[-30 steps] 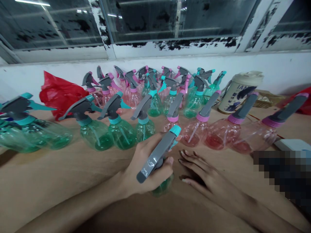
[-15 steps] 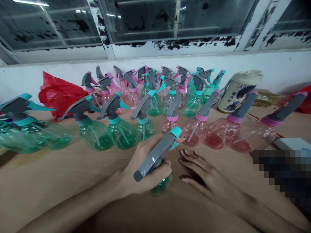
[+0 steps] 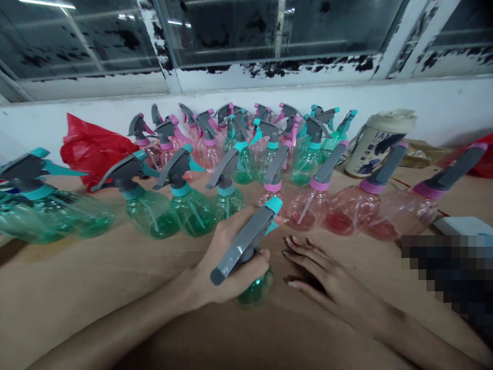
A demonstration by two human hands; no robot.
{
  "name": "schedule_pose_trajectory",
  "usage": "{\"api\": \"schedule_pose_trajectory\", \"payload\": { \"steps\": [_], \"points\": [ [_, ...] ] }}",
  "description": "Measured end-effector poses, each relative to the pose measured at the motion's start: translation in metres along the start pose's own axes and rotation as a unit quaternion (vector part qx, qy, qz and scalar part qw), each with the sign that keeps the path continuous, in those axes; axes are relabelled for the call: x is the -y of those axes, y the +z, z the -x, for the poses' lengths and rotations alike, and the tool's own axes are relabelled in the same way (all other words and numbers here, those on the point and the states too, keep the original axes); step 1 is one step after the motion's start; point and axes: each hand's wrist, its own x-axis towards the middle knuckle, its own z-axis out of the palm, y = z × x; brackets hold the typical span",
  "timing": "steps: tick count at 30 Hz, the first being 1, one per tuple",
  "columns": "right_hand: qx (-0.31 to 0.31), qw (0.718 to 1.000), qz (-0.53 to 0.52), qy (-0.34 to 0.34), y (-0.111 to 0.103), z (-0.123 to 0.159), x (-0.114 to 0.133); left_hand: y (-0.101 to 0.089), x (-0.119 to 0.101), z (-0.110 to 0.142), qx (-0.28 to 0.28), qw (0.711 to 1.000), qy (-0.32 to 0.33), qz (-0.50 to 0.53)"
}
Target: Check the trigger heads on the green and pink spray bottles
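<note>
My left hand (image 3: 227, 262) is wrapped round the neck of a green spray bottle (image 3: 256, 290) with a grey and teal trigger head. The bottle's head points up and to the right, and its neck is hidden by my fingers. Palm down on the table, my right hand (image 3: 327, 272) lies just right of that bottle, fingers spread and holding nothing. Beyond my hands stands a row of spray bottles: green ones with teal collars, such as this green bottle (image 3: 194, 216), and pink ones with pink collars, such as this pink bottle (image 3: 346, 213).
More pink and green spray bottles (image 3: 244, 167) stand crowded behind the row. A red plastic bag (image 3: 92, 154) lies at the left back, a printed cream cup (image 3: 372, 146) at the right back. A white box (image 3: 464, 226) sits at the right, beside a blurred-out patch. Windows rise behind the table (image 3: 127, 267).
The held bottle and my left hand have shifted very slightly left and up. My right hand has stayed where it was.
</note>
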Motion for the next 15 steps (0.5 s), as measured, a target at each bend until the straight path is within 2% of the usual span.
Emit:
{"api": "schedule_pose_trajectory", "payload": {
  "steps": [6,15],
  "points": [
    [0.015,1.000,0.016,0.002,0.0002,0.0000,0.0001,0.0064,0.0028,0.0033,-0.023,0.999,0.014,0.019],
    [0.015,1.000,0.017,0.001,-0.0015,-0.0013,0.0008,0.0104,0.0072,0.0057,-0.011,1.000,-0.011,0.013]
  ]
}}
